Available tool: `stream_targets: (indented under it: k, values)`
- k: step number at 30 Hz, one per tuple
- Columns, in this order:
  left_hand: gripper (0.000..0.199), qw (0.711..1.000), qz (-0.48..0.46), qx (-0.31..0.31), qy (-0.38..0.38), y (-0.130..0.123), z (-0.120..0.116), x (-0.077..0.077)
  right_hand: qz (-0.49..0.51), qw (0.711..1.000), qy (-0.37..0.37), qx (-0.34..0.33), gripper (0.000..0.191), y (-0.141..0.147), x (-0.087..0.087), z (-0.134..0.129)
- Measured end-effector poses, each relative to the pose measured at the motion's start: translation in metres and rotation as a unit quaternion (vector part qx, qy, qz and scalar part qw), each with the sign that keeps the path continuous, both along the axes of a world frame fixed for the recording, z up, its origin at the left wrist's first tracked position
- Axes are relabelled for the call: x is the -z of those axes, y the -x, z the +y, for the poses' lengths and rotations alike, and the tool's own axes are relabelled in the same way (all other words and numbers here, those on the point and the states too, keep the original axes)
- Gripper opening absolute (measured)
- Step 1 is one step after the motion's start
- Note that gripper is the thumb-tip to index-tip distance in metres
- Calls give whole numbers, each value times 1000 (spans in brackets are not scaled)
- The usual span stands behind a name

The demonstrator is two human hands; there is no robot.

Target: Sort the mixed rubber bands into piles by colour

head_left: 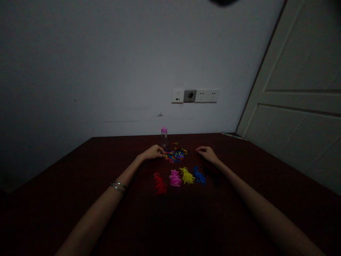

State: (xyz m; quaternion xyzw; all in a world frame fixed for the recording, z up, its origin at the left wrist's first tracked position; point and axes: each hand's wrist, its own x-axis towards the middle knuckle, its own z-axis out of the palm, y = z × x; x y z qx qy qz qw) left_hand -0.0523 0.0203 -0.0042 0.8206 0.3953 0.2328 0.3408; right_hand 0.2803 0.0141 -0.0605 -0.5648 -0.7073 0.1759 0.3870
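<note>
A mixed heap of small coloured rubber bands (pixel 176 155) lies on the dark red table. My left hand (pixel 154 152) is at the heap's left edge, its fingertips pinched together at the bands; what they hold is too small to make out. To the right of the heap and apart from it, my right hand (pixel 208 154) rests low over the table, thumb and fingers drawn together, their contents not discernible. Nearer to me lie sorted piles: red bands (pixel 160 184), pink bands (pixel 175 178), yellow bands (pixel 187 176) and blue bands (pixel 199 175).
Behind the heap stands a clear bottle (pixel 164 139) with a pink cap. The table (pixel 128 220) meets a pale wall bearing a socket panel (pixel 207 96). A panelled door (pixel 301 106) rises at the right. Beside the blue pile is an indistinct dark patch.
</note>
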Motion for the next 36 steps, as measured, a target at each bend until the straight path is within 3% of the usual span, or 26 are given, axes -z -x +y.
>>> stream_targets:
  k: [6,10,14,19,23,26,31,36]
  values:
    - [17,1000,6,22,-19,-12,-9,-9,-1,1000,-2,8,22,1,0,0]
    - [23,996,30,81,11,-35,-27,-15,3,1000,4,7,23,2,0,0]
    - [26,987,61,146,28,-56,-40,-9,6,1000,5,3,23,2,1,0]
    - [30,984,72,157,52,-63,-44,-1,4,1000,10,5,23,2,0,-1]
    - [32,990,49,119,61,-51,-34,-7,1,1000,0,5,23,2,0,-1]
    - [33,996,4,55,70,-32,-18,-6,-11,1000,-3,-1,24,3,-2,-2]
    - [28,988,-83,-125,34,3,14,14,-24,999,18,-45,25,7,-11,-4]
    - [32,974,-116,-191,26,16,28,32,-30,991,40,-125,25,26,-21,-10]
